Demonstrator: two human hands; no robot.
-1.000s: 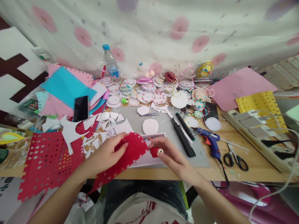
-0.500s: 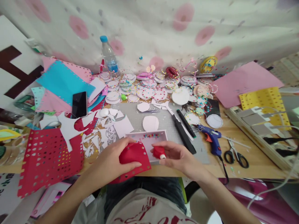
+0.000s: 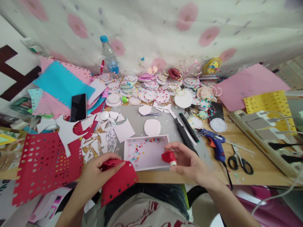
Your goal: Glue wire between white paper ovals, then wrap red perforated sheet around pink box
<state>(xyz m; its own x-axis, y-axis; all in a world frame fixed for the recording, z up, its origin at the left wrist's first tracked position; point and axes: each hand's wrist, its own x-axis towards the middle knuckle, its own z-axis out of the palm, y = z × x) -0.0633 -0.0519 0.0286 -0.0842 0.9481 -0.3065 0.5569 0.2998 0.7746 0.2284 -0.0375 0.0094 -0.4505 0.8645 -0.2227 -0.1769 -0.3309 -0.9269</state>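
My left hand [image 3: 105,171] is closed on a folded red sheet [image 3: 120,181] with small punched shapes along its edge, held over the table's front edge. Between the fingers of my right hand [image 3: 189,160] is a small red craft punch [image 3: 168,156] with a white end, just above the right side of a shallow white box [image 3: 151,157]. Small coloured confetti pieces [image 3: 137,151] lie in the box, mostly along its left and back. The sheet and the punch are apart.
A blue glue gun [image 3: 216,143], black scissors [image 3: 240,160] and a power strip [image 3: 262,142] lie to the right. Paper scraps [image 3: 94,143], a punched red sheet [image 3: 47,157] and a phone [image 3: 79,107] are on the left. Behind are decorated paper discs [image 3: 150,94] and a bottle [image 3: 110,56].
My left hand has drawn the red sheet left and toward me, away from the punch. My right hand has shifted slightly right with the punch. More of the box's inside now shows.
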